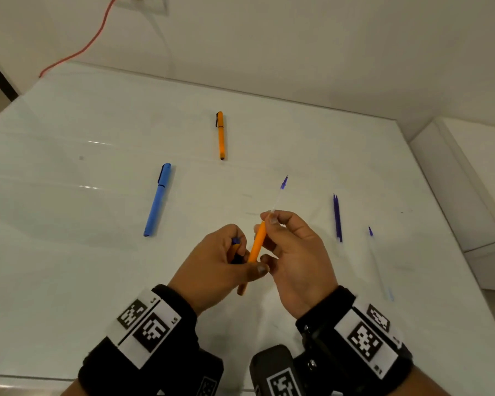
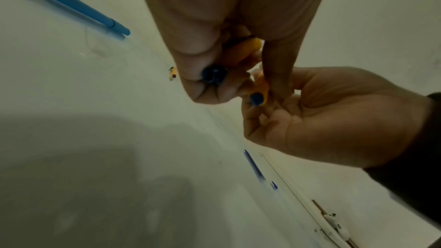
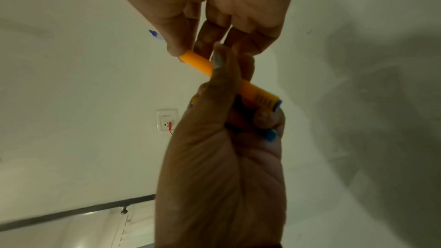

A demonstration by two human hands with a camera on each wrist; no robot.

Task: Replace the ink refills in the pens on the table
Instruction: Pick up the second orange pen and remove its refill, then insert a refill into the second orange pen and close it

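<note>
My left hand [image 1: 247, 257] grips an orange pen barrel [image 1: 257, 242] tilted up to the right, and its curled fingers also hold a second pen part with a blue end [image 2: 213, 75]. A clear refill with a blue tip [image 1: 283, 184] sticks out of the barrel's upper end. The thumb and forefinger of my right hand [image 1: 270, 218] pinch that refill just above the barrel mouth. The right wrist view shows the orange barrel [image 3: 198, 61] between both hands and the blue tip [image 3: 154, 34] beyond my thumb.
On the white table [image 1: 69, 252] lie a capped blue pen [image 1: 157, 200] to the left and a capped orange pen [image 1: 220, 135] farther back. Two dark blue refills [image 1: 337, 218] and a clear refill [image 1: 379, 261] lie to the right. A wall borders the table's far edge.
</note>
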